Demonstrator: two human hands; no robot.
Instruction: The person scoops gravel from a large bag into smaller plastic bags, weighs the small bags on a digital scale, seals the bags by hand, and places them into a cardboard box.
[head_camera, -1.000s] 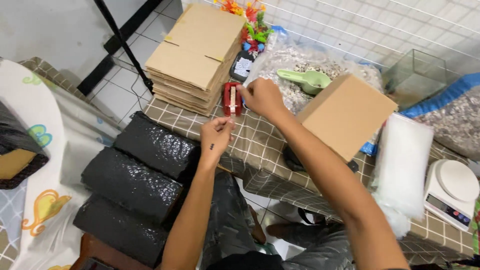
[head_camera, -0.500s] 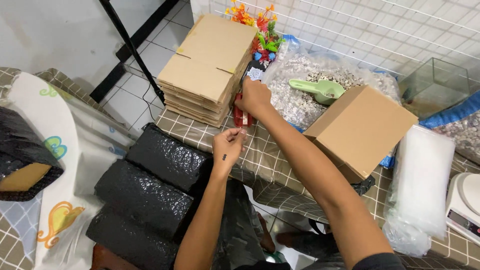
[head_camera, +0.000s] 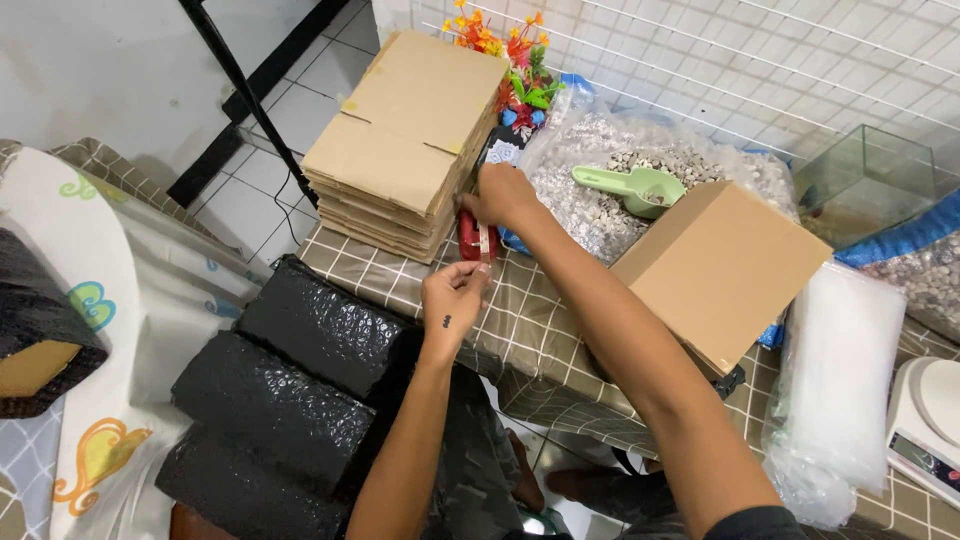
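Observation:
My right hand (head_camera: 503, 196) is closed over a red tape dispenser (head_camera: 472, 238) that rests on the checked tablecloth (head_camera: 545, 330), just beside a stack of flat cardboard sheets (head_camera: 405, 130). My left hand (head_camera: 452, 297) sits a little nearer to me, fingers pinched together at the dispenser's lower end, apparently on the tape's end; the strip itself is too thin to make out. A made-up cardboard box (head_camera: 722, 268) stands to the right of my right arm.
Three black bubble-wrapped parcels (head_camera: 300, 395) lie at the lower left. A bag of gravel (head_camera: 610, 190) holds a green scoop (head_camera: 630, 187). A glass tank (head_camera: 865, 180), clear bubble wrap (head_camera: 835, 380) and a white scale (head_camera: 925, 425) are on the right.
The view has shifted, so everything sits further right and lower. My right hand stays on the red dispenser, and my left hand remains pinched just below it.

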